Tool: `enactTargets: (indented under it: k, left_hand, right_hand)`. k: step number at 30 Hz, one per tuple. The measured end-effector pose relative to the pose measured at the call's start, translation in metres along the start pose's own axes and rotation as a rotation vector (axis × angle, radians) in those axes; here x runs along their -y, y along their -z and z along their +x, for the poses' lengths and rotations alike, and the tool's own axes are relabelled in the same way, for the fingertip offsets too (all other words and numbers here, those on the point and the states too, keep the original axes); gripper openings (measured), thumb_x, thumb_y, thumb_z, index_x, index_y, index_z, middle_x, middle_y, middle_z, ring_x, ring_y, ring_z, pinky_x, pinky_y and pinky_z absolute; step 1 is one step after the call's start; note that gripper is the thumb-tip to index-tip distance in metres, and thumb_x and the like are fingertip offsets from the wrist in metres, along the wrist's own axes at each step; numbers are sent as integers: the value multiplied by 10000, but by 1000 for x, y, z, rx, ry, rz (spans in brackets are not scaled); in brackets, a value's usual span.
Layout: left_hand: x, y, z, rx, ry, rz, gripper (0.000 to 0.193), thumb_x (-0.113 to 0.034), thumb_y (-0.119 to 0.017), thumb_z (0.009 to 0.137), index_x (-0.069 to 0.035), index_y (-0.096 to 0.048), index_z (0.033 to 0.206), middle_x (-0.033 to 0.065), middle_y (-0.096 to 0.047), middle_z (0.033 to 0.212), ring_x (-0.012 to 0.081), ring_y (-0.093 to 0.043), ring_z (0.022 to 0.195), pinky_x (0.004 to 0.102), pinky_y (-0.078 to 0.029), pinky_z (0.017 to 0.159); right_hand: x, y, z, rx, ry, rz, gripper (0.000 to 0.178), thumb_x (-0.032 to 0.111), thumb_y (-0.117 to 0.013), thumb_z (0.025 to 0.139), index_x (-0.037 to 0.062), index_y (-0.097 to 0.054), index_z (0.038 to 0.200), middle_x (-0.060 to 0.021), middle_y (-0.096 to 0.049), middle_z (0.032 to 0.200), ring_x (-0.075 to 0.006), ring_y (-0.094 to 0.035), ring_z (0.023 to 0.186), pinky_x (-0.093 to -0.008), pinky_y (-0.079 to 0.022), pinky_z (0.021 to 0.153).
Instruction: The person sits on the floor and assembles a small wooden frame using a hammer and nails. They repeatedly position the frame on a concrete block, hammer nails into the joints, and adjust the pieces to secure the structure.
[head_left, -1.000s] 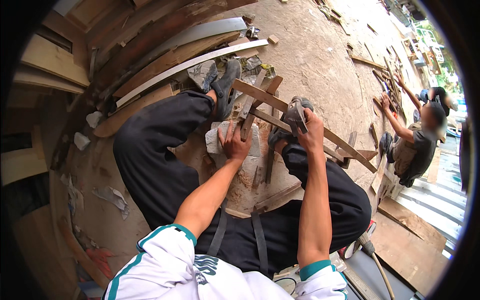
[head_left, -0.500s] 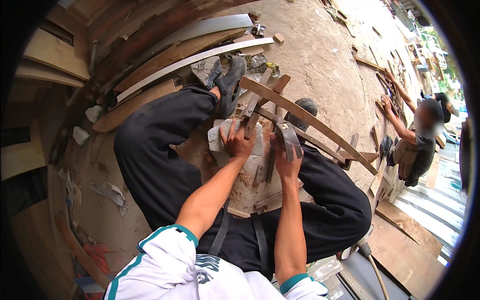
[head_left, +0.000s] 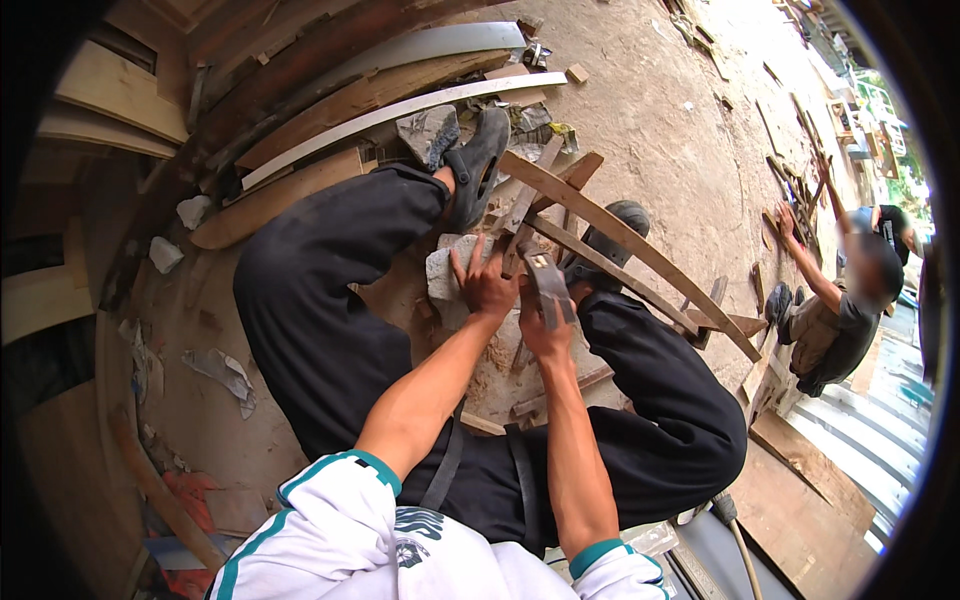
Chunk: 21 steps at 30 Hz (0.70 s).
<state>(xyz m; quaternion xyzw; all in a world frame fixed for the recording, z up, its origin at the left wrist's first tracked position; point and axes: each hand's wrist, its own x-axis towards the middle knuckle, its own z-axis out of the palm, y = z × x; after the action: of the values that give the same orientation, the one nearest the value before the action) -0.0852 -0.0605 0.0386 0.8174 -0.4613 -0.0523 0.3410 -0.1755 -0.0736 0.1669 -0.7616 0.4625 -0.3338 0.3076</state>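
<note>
A frame of joined wooden strips lies across a pale stone block between my legs and reaches out to the right. My left hand grips the near end of a strip over the block, its fingers partly spread. My right hand is closed round a hammer, whose dark metal head sits just right of my left hand, over the wood. Most of the hammer's handle is hidden by my hand, and so is the spot under its head.
Long boards and a white strip lie stacked at the far left, with stone chunks nearby. Another person crouches at the right by scattered wood. A cable runs at the lower right.
The hammer has moved left and closer to my left hand, its head now turned over the wood. My left hand keeps its place on the frame. The view has shifted slightly.
</note>
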Motion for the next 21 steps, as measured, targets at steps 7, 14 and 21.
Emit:
enactTargets:
  k: [7,14,21]
  left_hand:
    - [-2,3,0,41,11,-17,416,-424,-681,806,-103,-723,1068,92,-694,1119,249,-465,1322,609,-116,1153]
    - [-7,4,2,16,13,-26,407,-431,-663,826,-122,-726,1083,66,-692,1136,307,-448,1328,614,-131,1147]
    - [-11,11,4,59,26,-29,382,-358,-701,783,-102,-713,1066,182,-653,1158,288,-410,1364,607,-110,1154]
  right_hand:
    - [10,8,11,55,-184,-54,230,173,-635,922,27,-662,1098,-213,-674,937,-284,-691,867,-369,-525,739]
    - [-15,-1,8,127,-137,-140,219,142,-630,903,65,-641,1108,-212,-654,967,-398,-664,806,-412,-541,669]
    - [10,10,19,-73,-108,11,197,65,-620,928,42,-677,1115,-127,-707,1040,-243,-695,838,-346,-529,683]
